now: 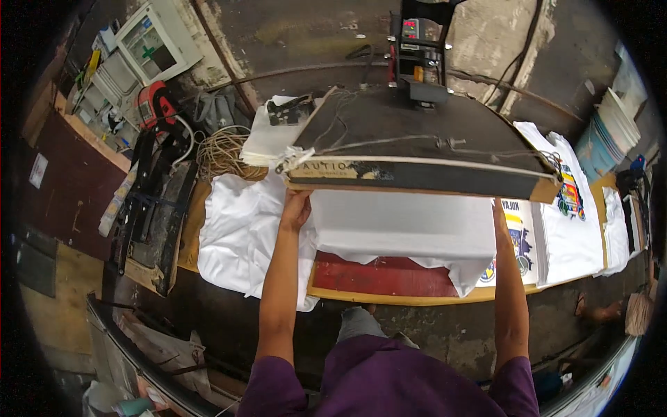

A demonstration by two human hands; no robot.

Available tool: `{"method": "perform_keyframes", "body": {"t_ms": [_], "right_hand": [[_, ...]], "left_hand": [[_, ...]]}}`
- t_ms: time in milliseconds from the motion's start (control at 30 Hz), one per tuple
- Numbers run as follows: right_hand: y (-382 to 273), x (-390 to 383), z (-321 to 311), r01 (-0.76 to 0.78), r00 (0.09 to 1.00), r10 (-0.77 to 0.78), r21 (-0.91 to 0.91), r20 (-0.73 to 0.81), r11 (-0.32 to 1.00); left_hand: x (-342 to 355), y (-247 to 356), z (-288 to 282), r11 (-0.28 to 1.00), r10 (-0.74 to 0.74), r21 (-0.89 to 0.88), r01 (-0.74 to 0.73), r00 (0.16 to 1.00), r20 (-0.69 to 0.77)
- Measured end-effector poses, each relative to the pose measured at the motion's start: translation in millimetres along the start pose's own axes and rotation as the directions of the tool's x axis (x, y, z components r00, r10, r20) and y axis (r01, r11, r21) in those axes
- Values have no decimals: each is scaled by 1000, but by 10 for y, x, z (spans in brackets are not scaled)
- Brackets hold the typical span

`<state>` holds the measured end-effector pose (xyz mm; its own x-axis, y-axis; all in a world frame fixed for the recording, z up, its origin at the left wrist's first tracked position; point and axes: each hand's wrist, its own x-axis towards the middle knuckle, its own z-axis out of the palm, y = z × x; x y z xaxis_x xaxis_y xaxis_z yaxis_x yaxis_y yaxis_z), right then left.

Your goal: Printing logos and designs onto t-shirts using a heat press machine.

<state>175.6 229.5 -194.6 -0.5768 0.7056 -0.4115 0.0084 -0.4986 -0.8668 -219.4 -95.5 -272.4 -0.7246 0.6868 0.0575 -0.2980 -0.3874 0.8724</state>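
A heat press stands in front of me, its black upper plate (431, 132) raised and tilted over a white cloth (410, 222). The cloth lies spread on the lower bed, its front edge hanging unevenly over a red surface (382, 276). My left hand (297, 210) is closed at the cloth's left edge, just below the plate's front left corner; its fingertips are hidden. My right hand (498, 210) reaches under the plate's right part, beside the cloth's right edge, with its fingers out of sight. Rumpled white fabric (236, 229) lies by my left forearm.
Printed white shirts (573, 208) are stacked on the right of the wooden table. Behind the press stands its control box (411, 31) with a red display. Coiled cord (226, 153) and another press (156, 215) are at left, buckets (608, 135) at far right.
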Motion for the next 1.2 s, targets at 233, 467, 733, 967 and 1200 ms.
{"method": "perform_keyframes", "body": {"t_ms": [233, 467, 733, 967, 1200], "right_hand": [[108, 345, -168, 110, 985, -114, 38, 127, 993], [-156, 202, -571, 476, 880, -475, 41, -13, 879], [-555, -113, -952, 340, 938, -297, -315, 178, 886], [482, -439, -1561, 207, 834, -524, -978, 175, 1], [1209, -1515, -2020, 95, 922, -328, -939, 208, -330]], "left_hand": [[-137, 893, 485, 730, -151, 681, 53, 985, 85], [-39, 939, -134, 654, -269, 755, 46, 947, 175], [105, 933, 355, 421, -439, 904, 74, 889, 131], [-384, 730, 66, 406, 10, 911, -72, 997, 75], [-1230, 391, -141, 549, 77, 835, 50, 991, -110]]}}
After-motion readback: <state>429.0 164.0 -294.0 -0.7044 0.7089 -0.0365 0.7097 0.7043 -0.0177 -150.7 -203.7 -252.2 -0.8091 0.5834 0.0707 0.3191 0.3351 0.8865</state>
